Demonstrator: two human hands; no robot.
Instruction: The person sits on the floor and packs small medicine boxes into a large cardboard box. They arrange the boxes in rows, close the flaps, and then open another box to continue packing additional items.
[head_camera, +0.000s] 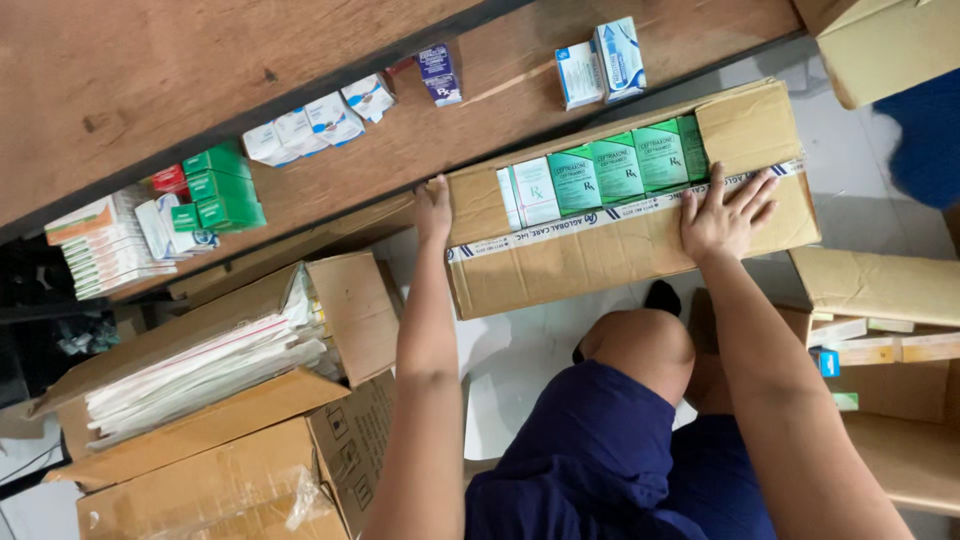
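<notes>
Carton (600, 255): a long brown cardboard box, flaps partly open, lying across my lap side of the floor, its far edge against the wooden shelf (420, 140). Both my hands are on it.
Contents: a row of small packs (610, 170) stands upright in the open gap, green ones with a white one at the left end. They fill only the part I can see; the rest is hidden under the flaps.
Weight: I judge it moderate, light card packs but many of them, so it may sag in the middle if lifted by the ends only.
Stiffness: corrugated card, fairly rigid, though the loose flaps will bend and give no hold.
Surface: dry card with a tape strip (600, 215) along the seam; not slippery.
Where to hold: the short ends and under the bottom edges, never the flaps.
Left hand (432, 208): fingers curled over the left end of the carton, gripping its edge.
Right hand (725, 215): flat, fingers spread, pressed on the right flap beside the packs.
Fragility: the packs could crush or spill if the carton tips.
Around: more small boxes (215, 190) on the shelf, an open carton of paper sheets (210, 365) to my left, other cartons (880, 285) to my right.
</notes>
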